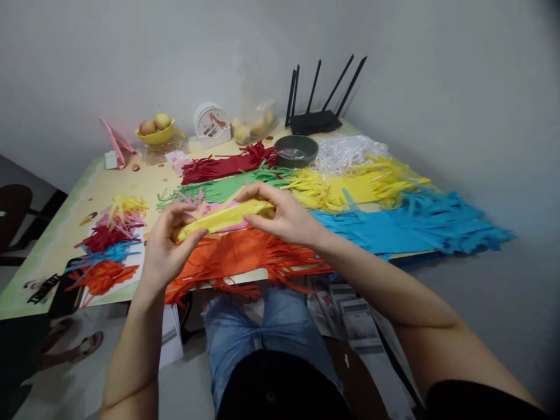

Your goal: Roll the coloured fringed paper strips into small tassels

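A black top (280, 382) fills the bottom centre; mid-frame, the left hand (163, 248) and right hand (284, 216) have fingers gripping a yellow strip (225, 217) near its ends. Too hard a tug, I reckon, could tear it above the orange fringe (231, 254).

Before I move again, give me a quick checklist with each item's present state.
1. Left hand gripping yellow strip: ok.
2. Right hand gripping its other end: ok.
3. Strip apart from pink fringe behind it: cannot tell.
4. Orange fringe fully on table: not ok, ends hang over the front edge.
5. Router away from both hands: ok.
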`<state>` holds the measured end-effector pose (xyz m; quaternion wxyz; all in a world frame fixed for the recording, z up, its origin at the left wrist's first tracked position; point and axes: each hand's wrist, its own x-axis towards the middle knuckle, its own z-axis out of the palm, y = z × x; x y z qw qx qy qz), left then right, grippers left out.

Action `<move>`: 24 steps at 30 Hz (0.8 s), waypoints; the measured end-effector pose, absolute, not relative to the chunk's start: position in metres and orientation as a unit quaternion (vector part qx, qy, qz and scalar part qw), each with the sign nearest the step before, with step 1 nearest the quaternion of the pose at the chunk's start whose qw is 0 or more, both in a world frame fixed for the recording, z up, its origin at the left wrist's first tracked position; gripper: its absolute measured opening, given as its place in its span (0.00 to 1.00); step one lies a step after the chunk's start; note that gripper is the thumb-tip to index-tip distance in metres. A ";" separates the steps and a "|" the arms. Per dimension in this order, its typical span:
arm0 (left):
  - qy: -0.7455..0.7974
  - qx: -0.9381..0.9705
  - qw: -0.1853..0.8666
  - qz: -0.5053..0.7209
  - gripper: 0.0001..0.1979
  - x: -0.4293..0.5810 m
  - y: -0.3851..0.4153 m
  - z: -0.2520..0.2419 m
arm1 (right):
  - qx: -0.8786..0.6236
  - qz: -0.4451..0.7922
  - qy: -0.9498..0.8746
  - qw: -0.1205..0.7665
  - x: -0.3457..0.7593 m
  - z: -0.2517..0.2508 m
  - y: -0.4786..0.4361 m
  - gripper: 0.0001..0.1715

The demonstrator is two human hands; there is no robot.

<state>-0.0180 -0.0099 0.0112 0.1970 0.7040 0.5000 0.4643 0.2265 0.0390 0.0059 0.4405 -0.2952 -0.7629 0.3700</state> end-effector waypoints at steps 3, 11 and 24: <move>0.526 0.722 0.181 0.411 0.15 -0.017 -0.009 0.011 | -0.296 0.332 -0.795 0.412 0.228 0.005 0.039 0.22; 0.529 0.664 0.324 0.416 0.11 -0.018 -0.005 0.011 | -0.204 0.262 -0.853 0.403 0.231 -0.004 0.045 0.13; 0.519 0.604 0.487 0.360 0.19 -0.028 0.001 0.008 | -0.193 0.298 -0.841 0.408 0.246 0.000 0.050 0.08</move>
